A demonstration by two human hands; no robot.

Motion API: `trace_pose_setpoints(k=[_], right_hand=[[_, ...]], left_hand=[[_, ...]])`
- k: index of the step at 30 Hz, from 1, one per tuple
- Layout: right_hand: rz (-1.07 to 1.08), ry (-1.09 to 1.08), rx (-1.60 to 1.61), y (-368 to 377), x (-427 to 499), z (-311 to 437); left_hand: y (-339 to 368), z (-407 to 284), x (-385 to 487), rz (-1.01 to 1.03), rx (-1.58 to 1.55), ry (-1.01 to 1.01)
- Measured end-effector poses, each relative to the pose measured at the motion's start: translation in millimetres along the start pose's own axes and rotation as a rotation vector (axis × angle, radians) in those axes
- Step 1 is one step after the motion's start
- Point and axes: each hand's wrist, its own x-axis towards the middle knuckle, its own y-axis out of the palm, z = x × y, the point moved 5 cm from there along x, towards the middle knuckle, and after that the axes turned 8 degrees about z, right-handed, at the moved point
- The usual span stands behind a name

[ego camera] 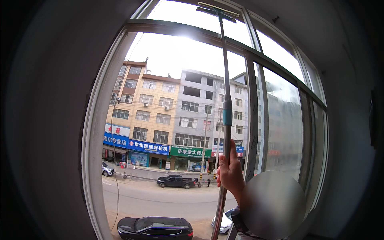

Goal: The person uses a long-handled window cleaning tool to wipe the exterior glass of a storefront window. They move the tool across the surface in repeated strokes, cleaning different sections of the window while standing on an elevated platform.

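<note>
My right hand (231, 174) grips the metal pole (226, 78) of a long-handled window squeegee, one finger stretched up along it. Above the hand, the pole has a grey and teal joint collar (227, 109). Its wide squeegee head (218, 12) is raised at the upper window pane (186, 21), close under the top of the frame; whether it touches the glass I cannot tell. The pole's lower end runs out of view at the bottom. A dark sleeve or band (240, 222) shows at the wrist, and a round blurred patch covers the area beside it. My left hand is out of view.
The window frame (180, 30) has a crossbar and upright bars. To the right stands a hazy sliding pane (283, 129). A thin cable (112, 129) hangs at the left. Outside are a street with parked cars, a black pickup (175, 181) and shopfronts. Dark walls flank the window.
</note>
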Motion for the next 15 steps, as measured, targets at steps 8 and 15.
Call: trace_pose_setpoints(k=[8, 15], right_hand=[[-0.060, 0.081, -0.228, -35.5, -151.0, -49.4], [-0.098, 0.023, -0.552, -72.3, -220.0, -29.7]], left_hand=[[39.7, -17.5, -7.9, 0.167, 0.436, -0.180], [47.2, -26.1, 6.8, 0.237, 0.575, -0.243]])
